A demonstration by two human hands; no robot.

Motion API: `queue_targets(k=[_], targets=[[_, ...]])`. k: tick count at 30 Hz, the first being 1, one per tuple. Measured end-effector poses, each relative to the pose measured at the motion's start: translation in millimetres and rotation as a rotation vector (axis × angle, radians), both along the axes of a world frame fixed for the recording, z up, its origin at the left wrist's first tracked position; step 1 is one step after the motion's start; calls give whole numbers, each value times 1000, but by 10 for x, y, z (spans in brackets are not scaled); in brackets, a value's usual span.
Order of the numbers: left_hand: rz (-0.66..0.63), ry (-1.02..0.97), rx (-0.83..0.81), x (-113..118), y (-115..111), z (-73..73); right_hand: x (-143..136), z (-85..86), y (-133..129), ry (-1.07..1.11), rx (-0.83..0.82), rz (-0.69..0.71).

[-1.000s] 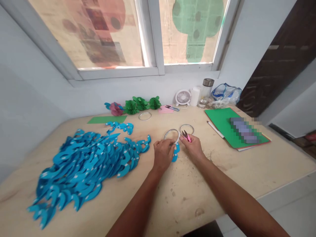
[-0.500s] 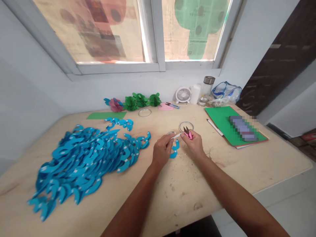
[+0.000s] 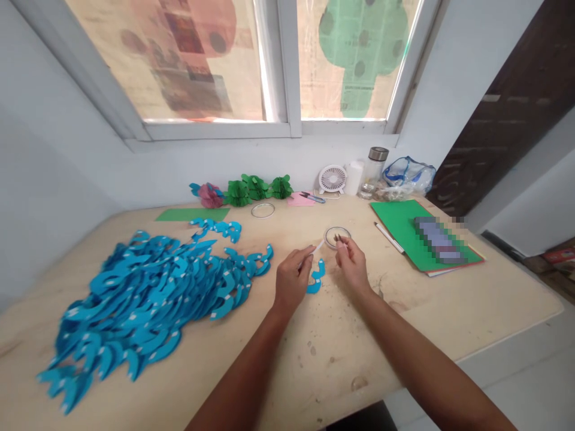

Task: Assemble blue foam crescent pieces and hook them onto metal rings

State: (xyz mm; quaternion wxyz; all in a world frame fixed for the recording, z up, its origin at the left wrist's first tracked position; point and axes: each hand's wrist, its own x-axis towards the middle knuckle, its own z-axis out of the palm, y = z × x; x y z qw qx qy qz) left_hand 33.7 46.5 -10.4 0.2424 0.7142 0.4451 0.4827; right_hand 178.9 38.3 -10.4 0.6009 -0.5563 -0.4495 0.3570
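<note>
My left hand (image 3: 291, 278) is closed on a white tape strip (image 3: 320, 245), whose free end sticks out past the fingertips to the right; any roll behind it is hidden. My right hand (image 3: 351, 261) is closed round small thread snips (image 3: 338, 238), dark blade tips showing above the fingers and the handles mostly covered. Between the hands, a curved blue paper piece (image 3: 316, 280) with white squares lies on the table. A thin tape ring (image 3: 331, 230) lies just behind the right hand. To the left spreads a big heap of similar blue pieces (image 3: 148, 293).
Along the wall stand green paper flowers (image 3: 257, 187), a pink one (image 3: 211, 195), a small white fan (image 3: 333, 179) and a glass bottle (image 3: 375, 170). Scissors (image 3: 314, 197) and another ring (image 3: 263, 210) lie behind. Green sheets (image 3: 404, 233), a phone (image 3: 440, 239) and a pen (image 3: 389, 237) are right.
The tape strip stretched between both hands is now held by the left hand alone. My right hand has drawn away from it, and the snips have turned within its grip.
</note>
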Motion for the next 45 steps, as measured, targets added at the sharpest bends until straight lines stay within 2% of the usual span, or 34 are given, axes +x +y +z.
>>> queue_targets(k=[8,11,19,35,45], targets=[[-31,-116,-64,7,-18,72,12,-98,41,63,-94,115],[-54,-135,-66,13,-27,69,-26,-93,25,115,-132,145],[-123,-119,-83,20,-37,56,-53,-54,2,189,-107,180],[-142,-103,-28,25,-28,39,-55,3,-7,171,-95,113],[-127,-134,-20,31,-30,27,-90,-48,-8,180,-75,107]])
